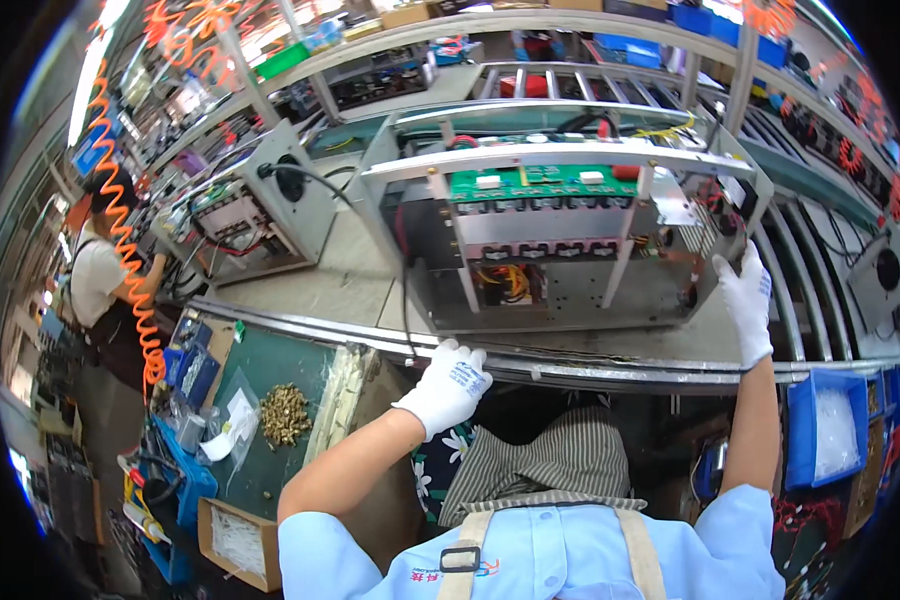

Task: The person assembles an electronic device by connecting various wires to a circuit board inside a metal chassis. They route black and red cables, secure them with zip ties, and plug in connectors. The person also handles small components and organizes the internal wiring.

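Observation:
A grey open-frame metal chassis [560,316] stands on the line in front of me, holding a green circuit board [540,181], black components and wiring. My right hand [746,305], in a white glove, is at its right end, with thumb and fingers apart on either side of the side panel's edge. My left hand [446,388], also gloved in white, has its fingers curled over the front metal rail [540,366], below the chassis's left corner. A black cable [406,290] hangs down near that hand. What lies under the left fingertips is hidden.
On the left stands a second metal chassis [290,200], with a co-worker [105,270] beyond it. A green bench mat [295,355] carries a pile of brass-coloured fittings [285,415]. Rollers [795,280] extend at right, above a blue bin [828,428]. An orange coiled hose [120,220] hangs at left.

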Action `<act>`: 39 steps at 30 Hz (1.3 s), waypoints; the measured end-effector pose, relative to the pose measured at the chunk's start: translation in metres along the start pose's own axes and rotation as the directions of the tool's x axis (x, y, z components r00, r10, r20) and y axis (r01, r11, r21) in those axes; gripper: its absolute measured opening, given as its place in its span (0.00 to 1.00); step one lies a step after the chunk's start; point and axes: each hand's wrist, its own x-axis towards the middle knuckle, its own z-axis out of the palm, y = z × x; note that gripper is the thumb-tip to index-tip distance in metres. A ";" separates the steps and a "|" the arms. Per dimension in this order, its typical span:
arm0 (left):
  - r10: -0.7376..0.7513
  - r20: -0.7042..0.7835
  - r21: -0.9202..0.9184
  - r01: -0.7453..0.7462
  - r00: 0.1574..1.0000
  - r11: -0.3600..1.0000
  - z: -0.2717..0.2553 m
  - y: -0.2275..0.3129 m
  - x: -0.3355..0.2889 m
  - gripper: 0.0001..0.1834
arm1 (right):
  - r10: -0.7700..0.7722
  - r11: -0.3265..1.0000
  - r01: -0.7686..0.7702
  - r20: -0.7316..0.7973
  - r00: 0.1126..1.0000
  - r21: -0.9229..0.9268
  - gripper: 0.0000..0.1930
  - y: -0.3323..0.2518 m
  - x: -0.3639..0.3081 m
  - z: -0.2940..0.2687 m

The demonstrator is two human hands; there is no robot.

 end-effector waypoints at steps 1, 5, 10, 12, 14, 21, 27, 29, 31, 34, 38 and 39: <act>-0.001 -0.081 0.019 0.002 0.997 1.000 0.012 0.000 -0.006 0.10 | -0.012 0.999 0.011 -0.018 1.000 -0.031 0.30 0.000 -0.003 -0.001; -0.006 -0.117 0.066 0.014 0.993 0.998 0.025 0.012 -0.023 0.08 | 0.052 0.998 -0.053 0.071 0.996 0.017 0.30 -0.021 -0.009 -0.008; -0.087 -0.439 -0.406 -0.111 0.894 0.907 0.026 -0.004 -0.038 0.12 | -0.273 0.954 0.240 -0.184 0.944 -0.180 0.31 -0.046 -0.035 -0.018; -0.294 -0.751 -0.393 -0.044 0.591 0.918 -0.017 -0.006 -0.040 0.12 | -0.249 0.954 0.282 -0.263 0.932 0.097 0.29 -0.073 -0.051 -0.027; -0.731 -0.426 -0.896 -0.137 0.533 0.422 -0.063 -0.005 -0.041 0.15 | -0.371 0.893 0.420 -0.264 0.890 0.163 0.28 -0.112 -0.050 -0.033; -0.912 -0.152 -0.986 -0.123 0.380 0.113 -0.114 -0.017 -0.021 0.17 | -0.738 0.636 0.755 -0.161 0.655 0.158 0.20 -0.244 -0.001 -0.010; -0.875 -0.203 -0.979 -0.097 0.439 0.179 -0.123 -0.043 0.004 0.19 | -0.752 0.650 0.691 0.402 0.523 0.317 0.18 -0.322 0.068 0.081; -0.901 -0.183 -0.981 -0.132 0.394 0.142 -0.122 -0.042 -0.001 0.19 | -0.789 0.519 0.799 0.529 0.313 0.302 0.19 -0.339 0.075 0.091; -0.915 -0.174 -0.981 -0.146 0.364 0.129 -0.113 -0.040 -0.012 0.18 | -0.561 0.769 0.593 0.696 0.448 0.239 0.19 -0.344 0.074 0.093; -0.919 -0.159 -0.980 -0.172 0.361 0.102 -0.109 -0.035 -0.012 0.17 | -0.595 0.768 0.575 0.646 0.479 0.281 0.19 -0.341 0.074 0.103; -0.922 -0.121 -0.974 -0.223 0.368 0.038 -0.111 -0.034 0.006 0.17 | -0.605 0.760 0.573 0.656 0.451 0.308 0.21 -0.346 0.070 0.101; -0.912 -0.135 -0.961 -0.274 0.387 0.026 -0.109 -0.033 0.013 0.17 | -0.605 0.764 0.556 0.662 0.442 0.328 0.20 -0.347 0.067 0.105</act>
